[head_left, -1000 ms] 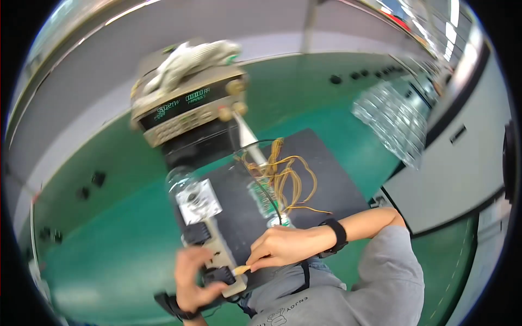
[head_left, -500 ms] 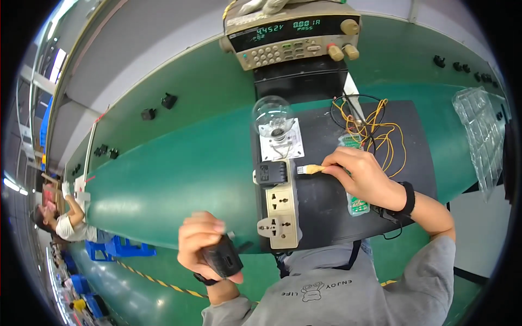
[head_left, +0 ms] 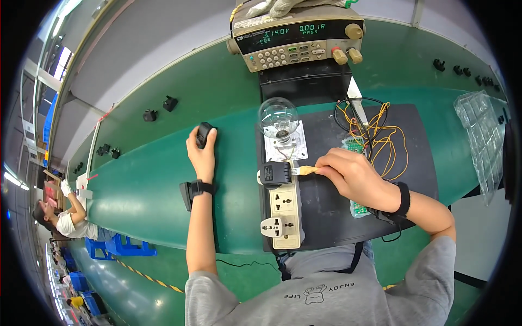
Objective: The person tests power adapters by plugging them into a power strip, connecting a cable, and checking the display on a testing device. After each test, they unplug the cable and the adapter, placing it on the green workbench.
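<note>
Left hand (head_left: 201, 155) grasping a black adapter (head_left: 205, 135) at ten o'clock from the power strip (head_left: 294, 213), right hand (head_left: 353, 178) pinching a yellow-gripped plug (head_left: 308, 170) at one o'clock, tip against a seated adapter (head_left: 278, 173) bearing small print, green characters on the twelve-o'clock instrument (head_left: 299, 48), dark lettering across the grey shirt (head_left: 359, 301)

Black adapter (head_left: 204, 135), yellow connector (head_left: 308, 170), well apart

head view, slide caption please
Left hand grips a black adapter; right hand holds a yellow plug at another adapter on the power strip.
</note>
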`<action>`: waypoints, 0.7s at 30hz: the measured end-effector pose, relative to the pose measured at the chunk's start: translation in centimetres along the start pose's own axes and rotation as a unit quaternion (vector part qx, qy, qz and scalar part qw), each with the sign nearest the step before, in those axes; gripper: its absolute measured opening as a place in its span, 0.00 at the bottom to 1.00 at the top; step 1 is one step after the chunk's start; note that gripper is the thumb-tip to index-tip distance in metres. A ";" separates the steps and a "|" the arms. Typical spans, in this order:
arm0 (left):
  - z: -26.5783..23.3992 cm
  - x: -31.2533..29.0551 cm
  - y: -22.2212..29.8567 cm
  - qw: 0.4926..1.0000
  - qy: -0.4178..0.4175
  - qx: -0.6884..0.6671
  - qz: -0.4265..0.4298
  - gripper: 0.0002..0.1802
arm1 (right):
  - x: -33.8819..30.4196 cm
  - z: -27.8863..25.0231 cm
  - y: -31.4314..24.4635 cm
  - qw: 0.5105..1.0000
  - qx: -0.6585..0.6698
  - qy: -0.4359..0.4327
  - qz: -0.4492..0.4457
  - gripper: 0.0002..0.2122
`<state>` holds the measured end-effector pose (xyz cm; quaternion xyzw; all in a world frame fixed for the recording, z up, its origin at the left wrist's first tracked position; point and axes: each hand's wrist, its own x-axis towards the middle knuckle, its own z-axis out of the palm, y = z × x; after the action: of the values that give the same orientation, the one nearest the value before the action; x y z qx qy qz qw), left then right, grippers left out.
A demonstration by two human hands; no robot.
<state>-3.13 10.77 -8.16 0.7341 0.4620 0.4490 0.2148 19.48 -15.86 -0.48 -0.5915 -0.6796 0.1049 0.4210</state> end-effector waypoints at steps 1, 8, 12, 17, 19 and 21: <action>0.4 0.8 -1.3 0.999 0.011 -0.034 -0.007 0.27 | 0.0 0.1 0.0 1.000 0.001 -0.001 0.000 0.03; 3.0 3.2 0.1 0.985 0.084 -0.133 -0.075 0.26 | 0.0 0.4 0.0 1.000 0.007 -0.003 0.015 0.03; 2.9 5.0 -2.3 0.989 0.138 -0.044 -0.022 0.27 | 0.6 1.4 0.0 0.999 -0.018 0.022 -0.038 0.03; 4.2 5.3 -2.8 0.984 0.148 0.089 0.041 0.29 | 0.8 -0.1 1.3 0.995 -0.081 0.001 -0.050 0.07; 4.7 5.2 -2.2 0.990 0.124 0.056 0.036 0.27 | 1.4 -2.6 1.8 0.989 -0.133 0.006 -0.067 0.11; 5.0 5.1 -1.0 0.989 0.064 0.097 0.091 0.25 | 1.4 -6.6 3.3 0.979 -0.201 0.042 -0.020 0.13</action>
<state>1.52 16.17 -9.07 0.7599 0.4472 0.4664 0.0708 26.48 -16.02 2.12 -0.6544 -0.6799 -0.0671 0.3240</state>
